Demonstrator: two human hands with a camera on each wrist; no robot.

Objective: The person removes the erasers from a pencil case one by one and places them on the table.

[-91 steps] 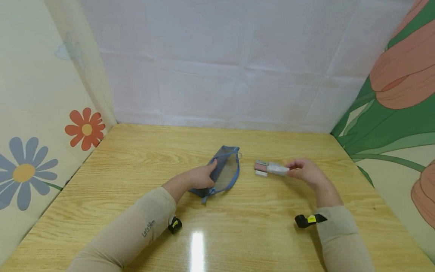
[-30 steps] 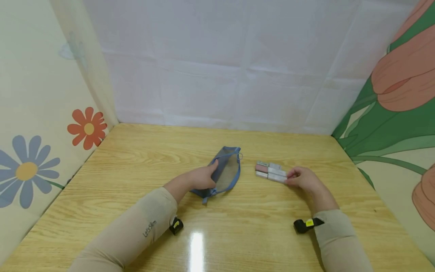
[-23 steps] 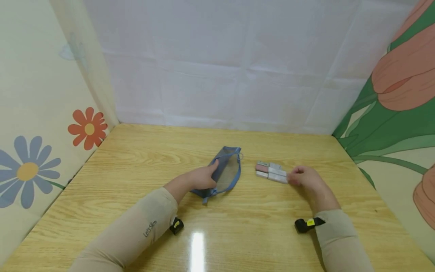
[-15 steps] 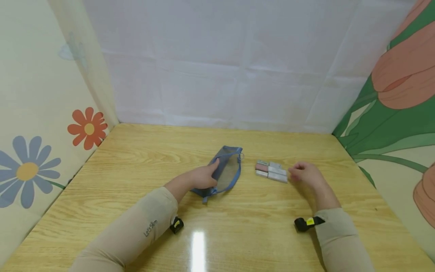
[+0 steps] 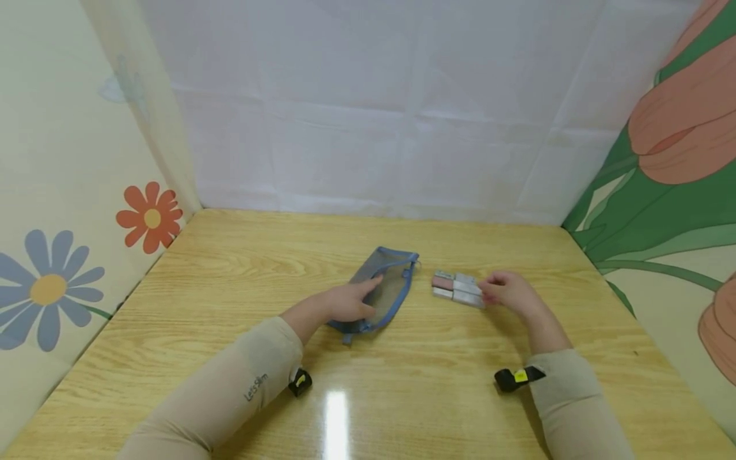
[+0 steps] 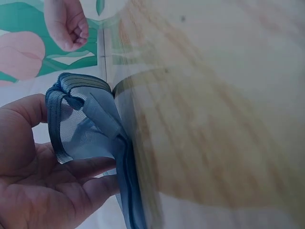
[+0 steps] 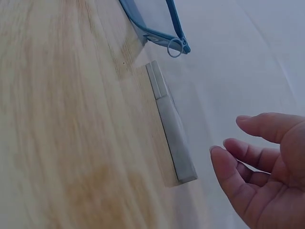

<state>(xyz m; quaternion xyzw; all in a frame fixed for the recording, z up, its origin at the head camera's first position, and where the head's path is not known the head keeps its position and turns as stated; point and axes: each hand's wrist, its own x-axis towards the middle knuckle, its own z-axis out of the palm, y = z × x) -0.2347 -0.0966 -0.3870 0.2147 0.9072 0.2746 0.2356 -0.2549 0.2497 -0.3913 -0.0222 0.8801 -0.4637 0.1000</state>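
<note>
A blue mesh zipper pouch (image 5: 397, 300) lies on the table with its mouth apart. My left hand (image 5: 349, 301) is at the mouth, thumb and fingers spread and reaching over the opening; in the left wrist view, the thumb and fingers meet opposite sides of the mesh (image 6: 88, 129). Right of the pouch, several small flat rectangular blocks lie side by side in two short rows: a pinkish one (image 5: 443, 283) and silver-grey ones (image 5: 468, 296). My right hand (image 5: 512, 294) hovers at their right end, thumb and fingertips apart with nothing between them in the right wrist view.
The wood-grain table (image 5: 402, 396) reaches back to a white cloth backdrop (image 5: 368, 128). Flower-printed panels (image 5: 52, 191) stand along the sides. A small ring (image 7: 175, 47) hangs from the pouch's zipper end. Black wrist cameras (image 5: 506, 381) sit on both arms.
The right hand has laid a silver-grey block against the others and let go, then drawn back and returned closer. The left hand has shifted right, with the pouch's mouth pushed wider.
</note>
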